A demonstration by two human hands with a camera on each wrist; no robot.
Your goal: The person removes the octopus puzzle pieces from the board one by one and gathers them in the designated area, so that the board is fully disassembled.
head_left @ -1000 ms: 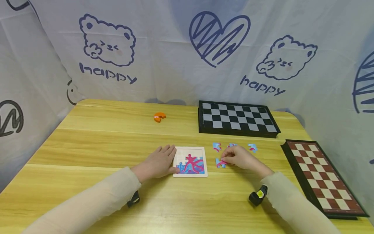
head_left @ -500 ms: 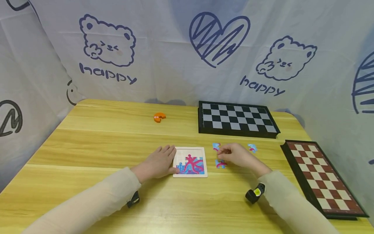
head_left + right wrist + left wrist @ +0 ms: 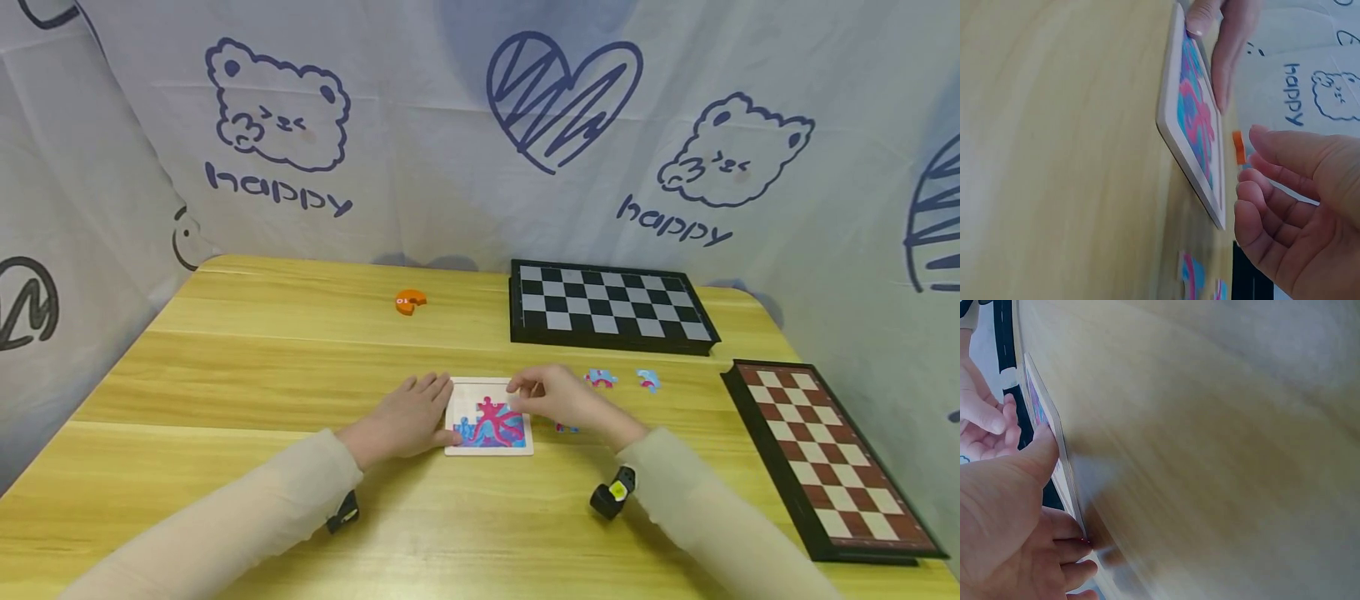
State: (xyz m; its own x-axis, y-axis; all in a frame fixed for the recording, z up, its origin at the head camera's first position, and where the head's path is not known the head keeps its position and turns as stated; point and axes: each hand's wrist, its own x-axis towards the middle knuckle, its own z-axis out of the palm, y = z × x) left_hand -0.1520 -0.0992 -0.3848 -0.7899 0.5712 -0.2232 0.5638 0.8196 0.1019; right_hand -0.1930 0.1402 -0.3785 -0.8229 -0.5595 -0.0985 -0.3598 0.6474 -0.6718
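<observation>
My left hand (image 3: 397, 419) lies at the left side of a pale square puzzle tray (image 3: 489, 452). Its thumb rests on the tray's near left corner, and the straight fingers touch the left edge. A pink octopus picture on blue fills the tray's lower part; bare wood shows above. My right hand (image 3: 558, 398) hovers over the tray's right edge, thumb and index finger pinching a small puzzle piece, mostly hidden by the fingers. Loose puzzle pieces lie right of the tray: one piece (image 3: 602, 378), another piece (image 3: 648, 381), and one (image 3: 567, 429) partly covered by my right hand.
A black-and-white checkered board (image 3: 611, 304) lies at the back right. Along the right edge is a brown-and-cream checkered board (image 3: 828, 458). An orange notched piece (image 3: 410, 302) sits near the back of the wooden table (image 3: 262, 358). A printed cloth (image 3: 420, 150) hangs behind.
My right hand has moved left from the loose pieces to above the tray's right edge, and the upper left loose piece no longer shows on the table. My left hand has stayed put.
</observation>
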